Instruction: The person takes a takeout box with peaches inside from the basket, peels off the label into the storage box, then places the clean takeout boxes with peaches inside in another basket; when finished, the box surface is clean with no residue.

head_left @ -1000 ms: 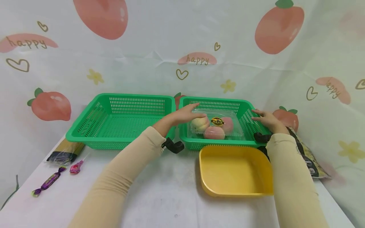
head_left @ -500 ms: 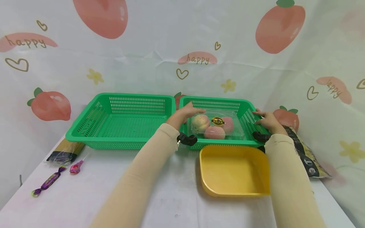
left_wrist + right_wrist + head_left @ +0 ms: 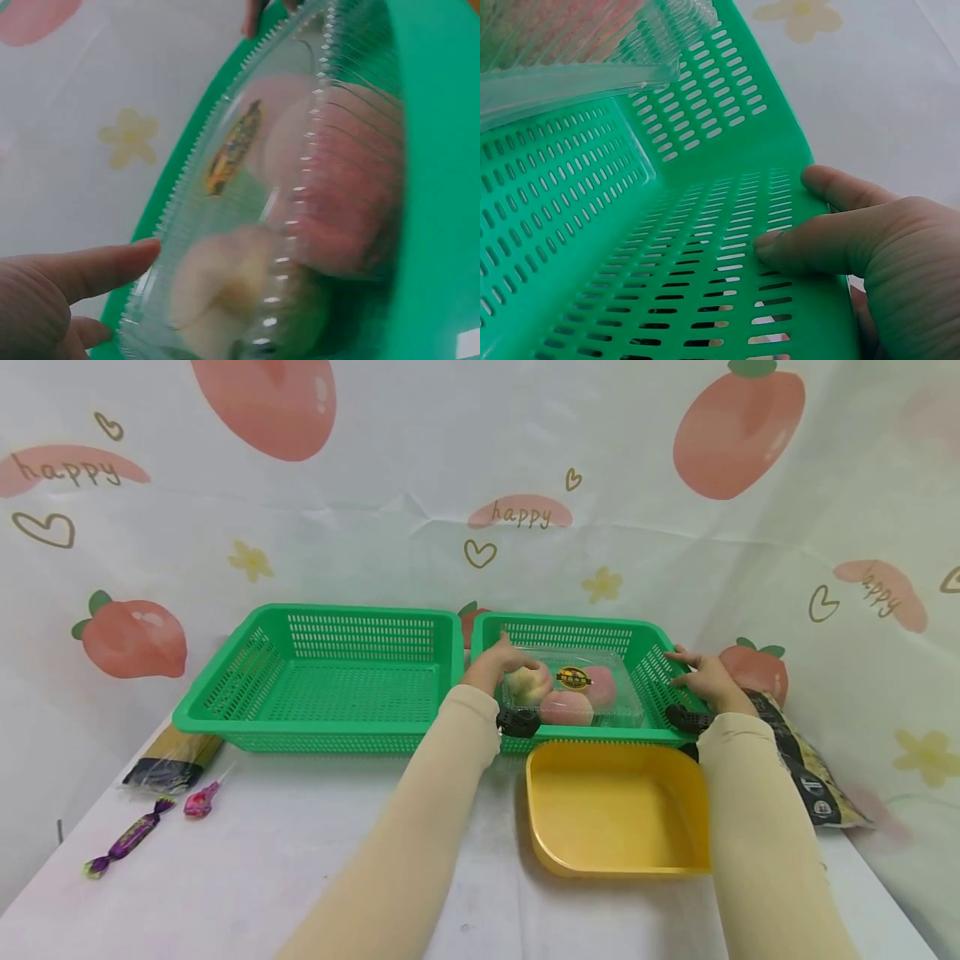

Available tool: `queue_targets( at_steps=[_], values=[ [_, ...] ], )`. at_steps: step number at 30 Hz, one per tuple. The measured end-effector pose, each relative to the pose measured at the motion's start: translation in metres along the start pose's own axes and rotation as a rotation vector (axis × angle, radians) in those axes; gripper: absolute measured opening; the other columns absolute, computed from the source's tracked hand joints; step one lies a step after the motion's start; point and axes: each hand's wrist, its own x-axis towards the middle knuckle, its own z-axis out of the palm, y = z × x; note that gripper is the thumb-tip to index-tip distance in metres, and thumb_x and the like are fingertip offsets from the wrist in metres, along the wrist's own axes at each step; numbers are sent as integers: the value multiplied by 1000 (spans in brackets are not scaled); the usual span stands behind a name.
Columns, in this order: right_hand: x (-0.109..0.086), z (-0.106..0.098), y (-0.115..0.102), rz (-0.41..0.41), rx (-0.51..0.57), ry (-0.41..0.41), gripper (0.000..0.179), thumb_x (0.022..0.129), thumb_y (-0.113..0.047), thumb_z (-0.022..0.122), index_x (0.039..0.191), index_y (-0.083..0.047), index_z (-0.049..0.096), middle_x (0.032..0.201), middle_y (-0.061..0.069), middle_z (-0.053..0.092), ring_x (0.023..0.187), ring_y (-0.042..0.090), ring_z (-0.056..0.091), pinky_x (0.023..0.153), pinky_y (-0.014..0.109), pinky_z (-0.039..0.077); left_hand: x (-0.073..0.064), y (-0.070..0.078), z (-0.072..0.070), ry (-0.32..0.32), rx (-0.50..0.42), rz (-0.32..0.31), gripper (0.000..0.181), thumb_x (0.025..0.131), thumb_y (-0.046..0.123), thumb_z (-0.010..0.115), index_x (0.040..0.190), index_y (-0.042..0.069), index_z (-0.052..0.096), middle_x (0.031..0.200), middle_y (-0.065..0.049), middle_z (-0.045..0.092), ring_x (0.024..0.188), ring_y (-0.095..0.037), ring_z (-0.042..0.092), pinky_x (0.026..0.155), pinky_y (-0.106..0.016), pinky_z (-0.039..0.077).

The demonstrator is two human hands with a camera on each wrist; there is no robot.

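A clear plastic clamshell box (image 3: 626, 697) with pink and pale yellow peaches (image 3: 566, 708) and a dark label sits in the right green basket (image 3: 637, 628). My left hand (image 3: 489, 668) is at the box's left end, its fingers spread. In the left wrist view, the thumb (image 3: 120, 268) lies straight, its tip right at the lid's edge. My right hand (image 3: 714, 682) grips the right basket's right wall. In the right wrist view, its thumb (image 3: 817, 244) presses the inside of that wall, with the other fingers over the rim and partly hidden.
A second green basket (image 3: 322, 727) stands to the left. In front of the right basket is a yellow basin (image 3: 615, 810). A packet (image 3: 174, 760), a lollipop (image 3: 199, 802) and a purple wrapped candy (image 3: 129, 837) lie at the left; a bag (image 3: 813, 777) lies at the right.
My left hand has moved right and down, from over the box's left part to its left end. My right hand has settled on the right basket's rim, where it stays.
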Motion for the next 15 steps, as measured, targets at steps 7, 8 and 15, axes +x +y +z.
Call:
queue_targets(
  at_steps=[7,8,15],
  values=[
    [1,2,3,18,31,10,58,91,8,44,145,3,23,155,14,-3,141,40,-9,110,58,18,-107,24,6,7,-85,27,109,85,12,68,146,32,-20,158,1,-11,146,-26,2,112,-47,27],
    [1,2,3,20,33,13,58,91,8,44,145,3,24,155,14,-2,141,40,-8,110,57,18,-126,30,7,14,-96,26,104,87,10,65,147,31,-18,158,1,-9,146,-25,3,113,-45,27],
    [2,1,3,14,14,27,58,92,7,45,145,2,23,155,13,-2,141,41,-8,109,58,20,-80,13,11,-13,-112,79,103,85,7,66,147,38,-10,158,-1,-7,146,-25,-2,109,-48,32]
  ],
)
